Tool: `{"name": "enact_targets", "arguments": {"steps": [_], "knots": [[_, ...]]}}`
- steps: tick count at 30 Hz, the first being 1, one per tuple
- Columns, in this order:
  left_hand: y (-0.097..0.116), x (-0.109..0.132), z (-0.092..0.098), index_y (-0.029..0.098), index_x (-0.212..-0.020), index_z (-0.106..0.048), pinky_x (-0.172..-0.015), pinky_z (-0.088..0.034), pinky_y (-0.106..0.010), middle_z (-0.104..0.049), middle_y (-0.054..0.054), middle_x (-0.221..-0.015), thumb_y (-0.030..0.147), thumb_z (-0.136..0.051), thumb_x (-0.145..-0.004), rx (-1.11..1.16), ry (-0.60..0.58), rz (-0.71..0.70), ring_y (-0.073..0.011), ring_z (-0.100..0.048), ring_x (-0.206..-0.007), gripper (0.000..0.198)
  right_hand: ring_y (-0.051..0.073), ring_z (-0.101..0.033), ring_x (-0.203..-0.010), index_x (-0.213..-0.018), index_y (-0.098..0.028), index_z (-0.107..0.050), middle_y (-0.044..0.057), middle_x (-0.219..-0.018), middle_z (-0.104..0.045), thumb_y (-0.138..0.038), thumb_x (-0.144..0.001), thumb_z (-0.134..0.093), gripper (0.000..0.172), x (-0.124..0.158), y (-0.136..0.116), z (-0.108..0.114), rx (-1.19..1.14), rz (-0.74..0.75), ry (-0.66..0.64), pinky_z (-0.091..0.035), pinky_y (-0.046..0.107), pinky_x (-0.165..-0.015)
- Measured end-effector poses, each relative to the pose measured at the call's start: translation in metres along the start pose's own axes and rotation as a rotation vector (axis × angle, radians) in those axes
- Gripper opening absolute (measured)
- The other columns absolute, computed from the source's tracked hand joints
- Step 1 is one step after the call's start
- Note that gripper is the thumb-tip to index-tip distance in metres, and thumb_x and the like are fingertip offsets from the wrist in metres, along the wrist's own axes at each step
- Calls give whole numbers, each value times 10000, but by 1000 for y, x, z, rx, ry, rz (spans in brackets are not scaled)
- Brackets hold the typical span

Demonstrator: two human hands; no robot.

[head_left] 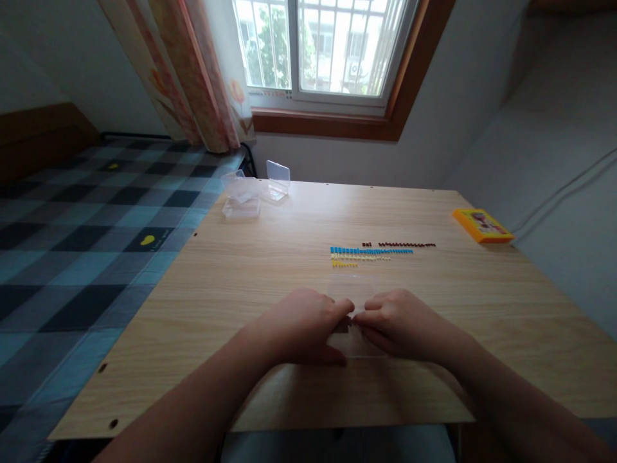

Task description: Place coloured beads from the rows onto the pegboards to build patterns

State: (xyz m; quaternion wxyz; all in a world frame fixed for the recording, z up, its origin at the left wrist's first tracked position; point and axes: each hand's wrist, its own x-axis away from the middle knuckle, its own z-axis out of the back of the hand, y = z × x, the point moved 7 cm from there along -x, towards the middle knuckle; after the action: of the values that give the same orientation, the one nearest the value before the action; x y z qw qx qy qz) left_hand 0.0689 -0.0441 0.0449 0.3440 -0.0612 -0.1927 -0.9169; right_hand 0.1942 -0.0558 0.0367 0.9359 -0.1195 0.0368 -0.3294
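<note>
My left hand (308,325) and my right hand (400,323) meet low over the table, above a thin clear plastic box or sheet (361,348). Dark brown small bricks (341,326) show between the curled fingers and thumb of my left hand. The fingertips of my right hand are pinched at the edge of these bricks; a tiny dark piece there is partly hidden. Just beyond lie rows of tiny pieces: yellow (341,264), cream (359,257), blue (369,251) and dark brown (407,244).
Clear plastic boxes (241,207) with raised lids stand at the table's far left corner. A yellow-orange box (483,226) lies by the right edge. A bed with a checked cover (96,257) adjoins the left side. Beyond the wooden table (231,270) are a window and curtain.
</note>
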Motion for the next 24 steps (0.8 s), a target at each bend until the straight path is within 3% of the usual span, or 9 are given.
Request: {"name": "enact_targets", "arguments": {"steps": [8,14,24], "knots": [[0,-1,-2,256,-1118,-636,-655,-486,-322,-777,-45,-987,488,-845,-730,9,-2,-5,-279,-727,-865,498,135,-572,-610,-793,-190,-712,26,-746,-714,-163,-907,-562,191,2,-2,1,17,18,5,-301,300,-597],[-2,-2,-4,257,-1151,-630,-694,-509,-331,-774,-54,-1052,498,-829,-734,7,-38,21,-290,-728,-913,521,151,-618,-655,-902,-191,-757,38,-814,-751,-152,-908,-572,189,0,0,-3,17,-28,-42,-316,295,-608],[-1,-2,-4,266,-1225,-623,-745,-525,-355,-770,-68,-1097,478,-814,-742,-8,-49,43,-307,-728,-965,561,155,-620,-652,-873,-188,-754,42,-818,-755,-141,-893,-584,177,-1,2,-4,41,-55,-55,-309,300,-602]]}}
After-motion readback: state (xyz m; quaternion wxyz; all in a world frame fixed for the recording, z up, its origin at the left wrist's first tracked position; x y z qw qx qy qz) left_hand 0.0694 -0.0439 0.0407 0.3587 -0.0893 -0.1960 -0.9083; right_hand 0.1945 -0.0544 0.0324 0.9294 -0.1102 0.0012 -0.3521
